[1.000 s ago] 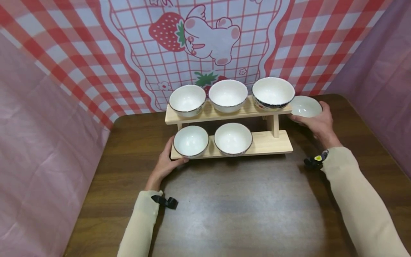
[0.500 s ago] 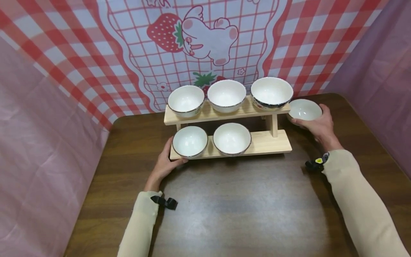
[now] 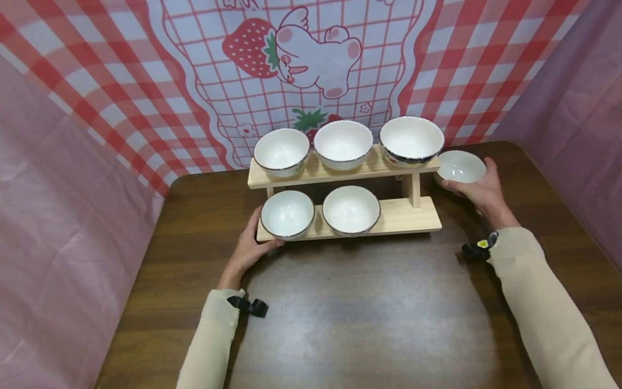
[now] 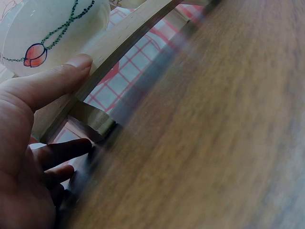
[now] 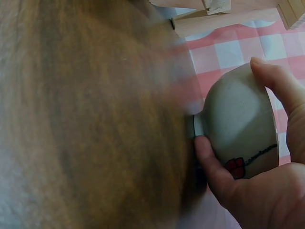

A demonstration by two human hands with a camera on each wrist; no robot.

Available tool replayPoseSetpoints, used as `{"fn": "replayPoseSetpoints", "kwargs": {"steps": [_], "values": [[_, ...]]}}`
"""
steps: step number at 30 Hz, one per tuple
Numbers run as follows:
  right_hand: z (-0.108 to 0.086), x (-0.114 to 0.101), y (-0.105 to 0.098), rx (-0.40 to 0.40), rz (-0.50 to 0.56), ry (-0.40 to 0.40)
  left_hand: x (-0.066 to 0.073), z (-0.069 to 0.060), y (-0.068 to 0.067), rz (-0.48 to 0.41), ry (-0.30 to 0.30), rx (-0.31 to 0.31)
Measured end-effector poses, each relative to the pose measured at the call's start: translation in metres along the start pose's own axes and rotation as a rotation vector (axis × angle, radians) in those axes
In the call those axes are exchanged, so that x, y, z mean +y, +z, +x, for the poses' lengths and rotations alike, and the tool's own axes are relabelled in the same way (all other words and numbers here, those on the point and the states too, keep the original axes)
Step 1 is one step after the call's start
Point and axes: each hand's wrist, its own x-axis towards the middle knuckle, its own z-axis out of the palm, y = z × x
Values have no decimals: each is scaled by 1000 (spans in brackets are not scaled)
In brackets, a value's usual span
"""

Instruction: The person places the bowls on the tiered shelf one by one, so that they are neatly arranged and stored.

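Note:
My left hand (image 3: 249,249) grips the left end of a two-tier wooden stand (image 3: 410,216). Its thumb lies along the lower board beside a white bowl (image 3: 288,214); in the left wrist view the other fingers (image 4: 62,152) reach below the board. To the stand's right, my right hand (image 3: 486,190) holds another white bowl (image 3: 461,166), with a red and dark painted motif on its side (image 5: 238,114). One digit is near the rim, another near the foot. Whether this bowl rests on the table cannot be told.
Several bowls stand on the rack: three on the upper board, including a dark-patterned bowl (image 3: 412,140), and a second lower bowl (image 3: 352,210). The brown wooden table (image 3: 340,313) ends at a red-checked cloth (image 3: 457,65) behind. Pink cloth (image 3: 53,243) hangs at the sides.
The bowl in my right hand has come slightly toward me, from partly behind the stand's upper right end. My left hand stays at the stand's left end.

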Motion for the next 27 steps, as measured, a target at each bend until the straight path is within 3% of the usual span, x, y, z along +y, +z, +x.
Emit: {"fn": "replayPoseSetpoints", "kwargs": {"steps": [2,9,27], "values": [[1,-1,1,-5,-1,-8,1,0,0,7,3,1],[6,-1,5,38,-75,-16,-36,14,3,-5,7,17],[0,-3,3,94,-134,-11,-39,14,4,7,29,31]]}}
